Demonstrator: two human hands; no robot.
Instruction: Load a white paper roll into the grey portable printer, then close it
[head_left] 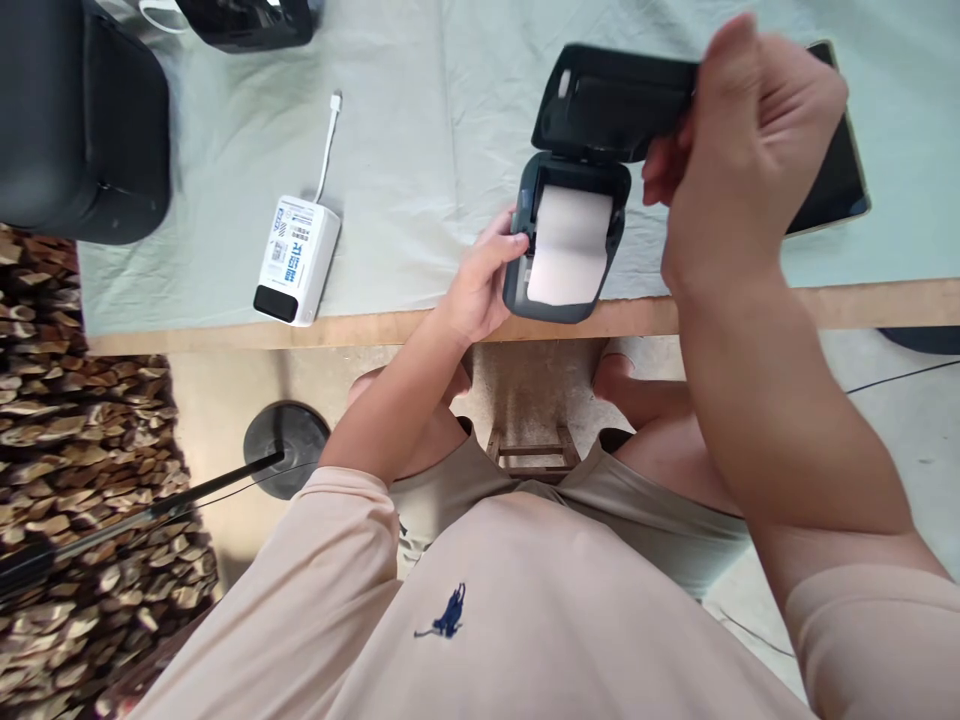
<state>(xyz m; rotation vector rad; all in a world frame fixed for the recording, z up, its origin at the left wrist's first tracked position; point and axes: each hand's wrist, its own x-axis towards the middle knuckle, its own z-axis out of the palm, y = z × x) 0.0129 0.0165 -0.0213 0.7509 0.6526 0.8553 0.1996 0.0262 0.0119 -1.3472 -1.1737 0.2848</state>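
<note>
A small dark handheld printer [517, 290] is tilted at the table's front edge, its black lid [615, 100] swung up and away from the body. Inside lies a roll of white paper [571, 245]. My left hand [487, 280] holds the printer body from its left side, thumb on the rim. My right hand [742, 140] is closed round the right end of the raised lid; some of its fingers are hidden behind the palm.
On the cloth-covered table [405, 200] are a white power bank [296, 262] with a short cable, a dark tablet [836, 180] partly behind my right hand, a black case [82, 120] and a black device [247, 20]. A stand base [285, 425] is on the floor.
</note>
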